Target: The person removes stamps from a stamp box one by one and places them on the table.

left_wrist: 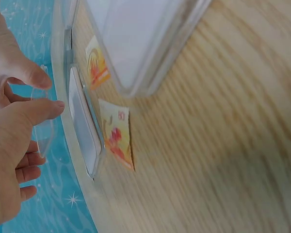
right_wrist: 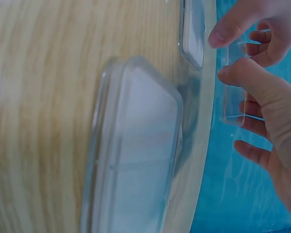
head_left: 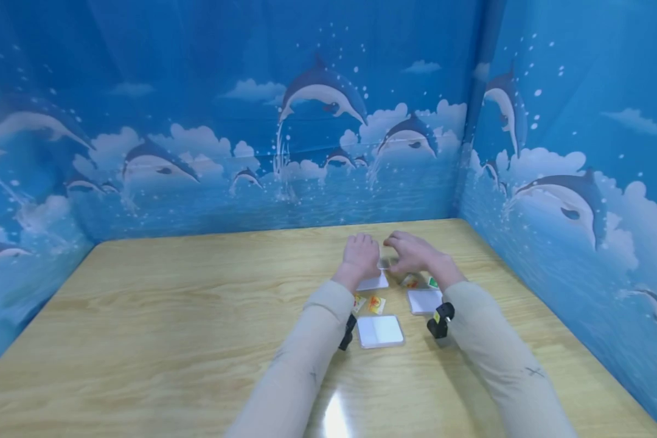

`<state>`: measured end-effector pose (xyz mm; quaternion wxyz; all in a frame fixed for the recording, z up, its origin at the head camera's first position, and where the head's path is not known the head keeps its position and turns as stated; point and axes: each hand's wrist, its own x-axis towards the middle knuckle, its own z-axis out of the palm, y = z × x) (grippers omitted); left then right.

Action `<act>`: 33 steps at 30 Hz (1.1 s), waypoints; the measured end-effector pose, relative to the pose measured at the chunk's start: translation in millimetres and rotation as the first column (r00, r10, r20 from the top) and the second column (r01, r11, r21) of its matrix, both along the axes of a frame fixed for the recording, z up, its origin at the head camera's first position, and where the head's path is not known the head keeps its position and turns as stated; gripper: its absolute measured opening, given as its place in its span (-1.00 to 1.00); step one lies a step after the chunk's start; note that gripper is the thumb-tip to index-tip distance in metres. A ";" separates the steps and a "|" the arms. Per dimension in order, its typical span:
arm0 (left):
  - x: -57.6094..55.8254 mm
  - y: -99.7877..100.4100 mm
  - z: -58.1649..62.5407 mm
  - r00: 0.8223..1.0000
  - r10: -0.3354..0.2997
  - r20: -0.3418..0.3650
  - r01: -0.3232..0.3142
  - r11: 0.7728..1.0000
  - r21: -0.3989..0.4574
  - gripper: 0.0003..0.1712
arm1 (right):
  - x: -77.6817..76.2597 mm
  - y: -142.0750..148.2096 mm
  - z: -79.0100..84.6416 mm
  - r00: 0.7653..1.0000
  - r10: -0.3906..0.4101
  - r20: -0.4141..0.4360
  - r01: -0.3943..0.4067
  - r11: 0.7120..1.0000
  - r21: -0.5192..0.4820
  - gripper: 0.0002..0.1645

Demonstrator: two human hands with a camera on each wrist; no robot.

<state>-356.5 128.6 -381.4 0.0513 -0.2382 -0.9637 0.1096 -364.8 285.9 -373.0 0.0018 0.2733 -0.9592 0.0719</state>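
Above the far part of the table, a clear plastic piece (right_wrist: 233, 104), like a shallow box lid, is held between both hands. My left hand (head_left: 361, 255) pinches it with thumb and fingers from the left. From the right, my right hand (head_left: 412, 252) grips it the same way, its thumb near the other thumb in the right wrist view. Under the hands lies a flat clear box with a white inside (head_left: 373, 282), partly hidden by the left hand. Two small printed paper pieces (head_left: 376, 305) with orange and red pictures lie just nearer.
A second flat clear box (head_left: 380, 332) lies nearer the person, between the forearms. The third box (head_left: 423, 302) sits by the right wrist. More small printed pieces (head_left: 409, 281) lie behind it. A dolphin-print curtain (head_left: 197, 152) borders the wooden table (head_left: 170, 340).
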 end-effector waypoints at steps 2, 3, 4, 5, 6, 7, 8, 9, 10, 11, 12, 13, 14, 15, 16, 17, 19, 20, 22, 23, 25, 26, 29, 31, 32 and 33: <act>-1.2 -2.8 -0.3 1.000 -0.008 -0.009 0.008 1.000 -0.018 -0.26 | 0.0 -2.2 -0.8 1.000 0.012 -0.022 -0.012 1.000 0.016 -0.15; -1.7 -4.1 -0.5 1.000 -0.011 -0.012 0.010 1.000 -0.025 -0.23 | -0.1 -3.2 -1.4 0.999 0.022 -0.034 -0.021 0.999 0.026 -0.16; -2.4 -5.2 -0.5 1.000 -0.013 -0.014 0.013 1.000 -0.028 -0.22 | -0.4 -4.1 -1.5 0.999 0.029 -0.043 -0.027 0.999 0.032 -0.16; -3.0 -6.2 -0.5 1.000 -0.016 -0.017 0.016 0.999 -0.031 -0.21 | -0.6 -5.0 -1.7 0.998 0.032 -0.051 -0.030 0.999 0.039 -0.17; -3.4 -7.1 -0.6 1.000 -0.018 -0.019 0.017 0.999 -0.032 -0.20 | -1.0 -5.7 -2.1 0.998 0.031 -0.056 -0.029 0.999 0.046 -0.17; -3.7 -7.8 -0.6 1.000 -0.019 -0.019 0.019 0.999 -0.031 -0.20 | -1.2 -6.2 -2.6 0.997 0.035 -0.064 -0.031 0.998 0.058 -0.18; -3.8 -8.5 -0.5 1.000 -0.019 -0.017 0.019 0.999 -0.030 -0.20 | -1.3 -6.9 -2.9 0.997 0.032 -0.069 -0.028 0.997 0.065 -0.18; -4.0 -9.0 -0.6 1.000 -0.018 -0.014 0.017 1.000 -0.025 -0.20 | -1.4 -7.2 -3.3 0.997 0.028 -0.073 -0.023 0.997 0.072 -0.18; -4.2 -9.5 -0.7 1.000 -0.017 -0.010 0.017 1.000 -0.021 -0.20 | -1.5 -7.5 -3.5 0.997 0.021 -0.076 -0.015 0.997 0.078 -0.18; -4.3 -9.9 -0.8 1.000 -0.016 -0.009 0.016 1.000 -0.019 -0.21 | -1.8 -7.6 -4.0 0.997 0.015 -0.081 -0.008 0.996 0.087 -0.18; -4.3 -10.2 -0.9 1.000 -0.015 -0.005 0.015 1.000 -0.016 -0.21 | -2.1 -7.6 -4.5 0.996 0.009 -0.086 0.000 0.996 0.094 -0.17; -4.2 -10.4 -1.0 1.000 -0.013 -0.003 0.013 1.000 -0.011 -0.21 | -2.4 -7.5 -4.9 0.996 0.001 -0.088 0.008 0.995 0.099 -0.17; -4.1 -10.7 -1.0 1.000 -0.011 -0.001 0.010 1.000 -0.008 -0.21 | -2.6 -7.4 -5.2 0.996 -0.006 -0.089 0.015 0.995 0.100 -0.17; -4.3 -10.9 -1.1 1.000 -0.009 0.000 0.009 1.000 -0.003 -0.21 | -3.0 -7.1 -5.6 0.996 -0.009 -0.091 0.019 0.995 0.103 -0.17; -4.2 -11.1 -1.1 1.000 -0.008 -0.001 0.008 1.000 -0.001 -0.21 | -3.4 -7.0 -5.7 0.996 -0.011 -0.093 0.020 0.994 0.104 -0.17; -4.2 -11.2 -1.0 1.000 -0.006 -0.001 0.006 1.000 0.000 -0.20 | -3.8 -6.9 -5.9 0.995 -0.011 -0.095 0.021 0.994 0.106 -0.17; -4.3 -12.2 -1.0 1.000 -0.004 0.000 0.004 1.000 0.002 -0.20 | -4.3 -7.2 -5.8 0.996 -0.010 -0.094 0.020 0.994 0.105 -0.17; -4.5 -13.1 -1.1 1.000 -0.004 0.000 0.004 1.000 0.004 -0.20 | -4.5 -7.4 -5.6 0.996 -0.008 -0.094 0.018 0.994 0.106 -0.17; -4.8 -14.7 -1.1 1.000 -0.007 -0.001 0.007 1.000 0.007 -0.22 | -4.3 -8.2 -4.4 0.996 -0.008 -0.088 0.018 0.994 0.110 -0.17; -4.8 -15.5 -0.7 1.000 -0.010 -0.001 0.010 1.000 0.007 -0.22 | -4.0 -8.7 -3.7 0.996 -0.009 -0.084 0.018 0.994 0.110 -0.17; -3.9 -17.0 0.1 1.000 -0.016 -0.001 0.016 1.000 0.005 -0.23 | -2.9 -9.7 -2.2 0.997 -0.014 -0.075 0.022 0.993 0.113 -0.18; -3.3 -17.7 0.7 1.000 -0.017 0.001 0.017 1.000 0.003 -0.23 | -2.3 -10.3 -1.7 0.997 -0.015 -0.072 0.023 0.993 0.117 -0.18; -1.0 -19.7 1.3 1.000 -0.017 0.011 0.017 1.000 -0.002 -0.21 | -0.8 -12.3 -1.1 0.998 -0.025 -0.058 0.032 0.992 0.125 -0.18; 0.4 -21.3 0.7 1.000 -0.016 0.017 0.016 1.000 0.000 -0.21 | 0.0 -13.6 -1.5 0.998 -0.031 -0.046 0.037 0.991 0.132 -0.18; 0.8 -22.1 0.2 1.000 -0.015 0.020 0.015 1.000 0.003 -0.21 | 0.4 -14.3 -1.8 0.999 -0.034 -0.040 0.039 0.990 0.135 -0.18; 1.1 -22.9 -0.5 1.000 -0.015 0.021 0.015 1.000 0.007 -0.21 | 0.8 -15.0 -2.1 0.999 -0.035 -0.034 0.040 0.990 0.132 -0.18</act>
